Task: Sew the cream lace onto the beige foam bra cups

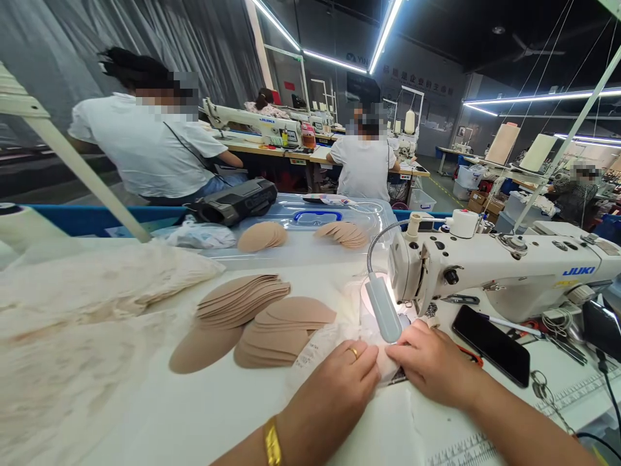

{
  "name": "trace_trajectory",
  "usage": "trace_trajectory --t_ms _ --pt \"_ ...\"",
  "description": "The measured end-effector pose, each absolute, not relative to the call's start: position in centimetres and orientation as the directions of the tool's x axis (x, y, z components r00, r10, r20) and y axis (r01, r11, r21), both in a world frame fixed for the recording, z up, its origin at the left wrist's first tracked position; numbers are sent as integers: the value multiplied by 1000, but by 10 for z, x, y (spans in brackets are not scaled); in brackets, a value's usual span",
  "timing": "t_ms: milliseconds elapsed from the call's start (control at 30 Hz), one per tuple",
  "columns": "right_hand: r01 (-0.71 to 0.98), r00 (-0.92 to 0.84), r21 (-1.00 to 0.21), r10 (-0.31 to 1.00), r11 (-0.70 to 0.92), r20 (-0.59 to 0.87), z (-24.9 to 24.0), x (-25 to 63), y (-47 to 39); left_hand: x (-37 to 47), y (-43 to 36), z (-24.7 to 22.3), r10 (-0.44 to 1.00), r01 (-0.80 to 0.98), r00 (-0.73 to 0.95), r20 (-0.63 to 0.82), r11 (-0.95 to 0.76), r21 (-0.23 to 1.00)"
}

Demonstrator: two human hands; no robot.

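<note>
Both my hands are at the needle end of a white sewing machine. Between them lies thin white fabric, part of it under the lamp. My left hand, with a ring and a gold bracelet, has its fingers closed on the fabric's edge. My right hand pinches the same cloth just in front of the machine foot, which the lamp head partly hides. Left of my hands are fanned stacks of beige oval pads.
More beige pads rest on a clear plastic lid behind. Cream lace fabric spreads at the left. Right of my hand lie a black phone, scissors, a pen and a ruler strip. People sit at machines beyond.
</note>
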State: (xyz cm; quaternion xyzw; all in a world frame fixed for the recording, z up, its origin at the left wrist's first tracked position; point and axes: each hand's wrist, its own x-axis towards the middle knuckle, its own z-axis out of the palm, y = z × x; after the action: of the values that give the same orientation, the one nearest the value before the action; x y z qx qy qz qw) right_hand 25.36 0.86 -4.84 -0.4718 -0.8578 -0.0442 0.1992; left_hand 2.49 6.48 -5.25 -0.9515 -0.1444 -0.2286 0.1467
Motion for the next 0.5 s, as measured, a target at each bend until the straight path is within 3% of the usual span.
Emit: trace_trajectory --t_ms 267,500 --pt "816 -482 -158 806 556 344 -51 253 7 16 70 -52 156 230 853 499 -969 -90" --pt "793 -465 -232 805 563 368 -48 261 6 17 70 -61 260 333 856 446 -938 -92"
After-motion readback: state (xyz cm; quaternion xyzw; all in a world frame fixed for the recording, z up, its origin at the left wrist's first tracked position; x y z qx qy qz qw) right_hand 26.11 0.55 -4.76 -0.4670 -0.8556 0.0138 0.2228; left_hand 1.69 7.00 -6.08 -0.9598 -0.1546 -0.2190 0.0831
